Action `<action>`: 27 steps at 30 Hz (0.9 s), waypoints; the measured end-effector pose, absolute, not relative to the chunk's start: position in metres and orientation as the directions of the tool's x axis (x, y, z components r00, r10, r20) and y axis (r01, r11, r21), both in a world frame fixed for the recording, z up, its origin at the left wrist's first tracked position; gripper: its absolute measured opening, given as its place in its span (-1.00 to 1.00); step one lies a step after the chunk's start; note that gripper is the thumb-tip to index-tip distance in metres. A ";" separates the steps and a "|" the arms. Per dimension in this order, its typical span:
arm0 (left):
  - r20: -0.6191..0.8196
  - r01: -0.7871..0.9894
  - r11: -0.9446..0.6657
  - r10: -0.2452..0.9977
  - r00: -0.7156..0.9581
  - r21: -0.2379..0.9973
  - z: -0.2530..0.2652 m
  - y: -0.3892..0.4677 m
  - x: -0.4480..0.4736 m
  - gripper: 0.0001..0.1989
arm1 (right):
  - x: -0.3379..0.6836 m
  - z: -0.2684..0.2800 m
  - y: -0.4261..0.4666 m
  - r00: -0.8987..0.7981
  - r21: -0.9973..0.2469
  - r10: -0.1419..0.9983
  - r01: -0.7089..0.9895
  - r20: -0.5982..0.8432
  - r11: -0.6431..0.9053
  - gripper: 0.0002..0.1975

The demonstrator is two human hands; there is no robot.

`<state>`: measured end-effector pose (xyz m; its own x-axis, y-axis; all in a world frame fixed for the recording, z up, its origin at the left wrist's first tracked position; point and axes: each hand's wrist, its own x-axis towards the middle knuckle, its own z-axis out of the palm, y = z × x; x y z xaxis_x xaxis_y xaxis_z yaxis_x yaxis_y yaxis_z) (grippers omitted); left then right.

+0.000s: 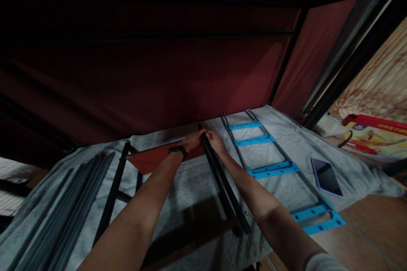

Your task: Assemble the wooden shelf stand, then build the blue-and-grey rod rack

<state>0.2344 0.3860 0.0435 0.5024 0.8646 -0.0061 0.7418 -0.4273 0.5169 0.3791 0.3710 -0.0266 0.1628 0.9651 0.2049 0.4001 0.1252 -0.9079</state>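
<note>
Judging by their look, I expect the dark bars [227, 182], at the picture's lower centre, to be stiff, fairly light and smooth; my left grip [192, 139] and right grip [215, 141] both clamp their far end, though mid-length should balance better.

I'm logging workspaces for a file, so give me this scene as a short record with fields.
Left hand: gripping the far end of a black frame
Right hand: gripping the same end, beside the left
Left wrist: dark band
Beside left hand: reddish-brown board
Far left: grey tubes, side by side
Right: rods joined by blue brackets
Farther right: phone, lying flat
Surface: grey cloth
</note>
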 end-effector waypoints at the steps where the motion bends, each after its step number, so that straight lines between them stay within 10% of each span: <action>1: -0.003 0.740 -0.431 0.863 0.504 0.517 0.042 0.387 0.233 -0.56 | 0.378 -0.026 0.370 0.171 -0.910 0.964 0.397 0.204 0.122 -0.78; 27: 0.004 0.757 -0.502 0.835 0.551 0.418 0.036 0.393 0.233 -0.52 | 0.371 -0.019 0.373 0.197 -0.849 0.969 0.528 0.150 0.024 -0.74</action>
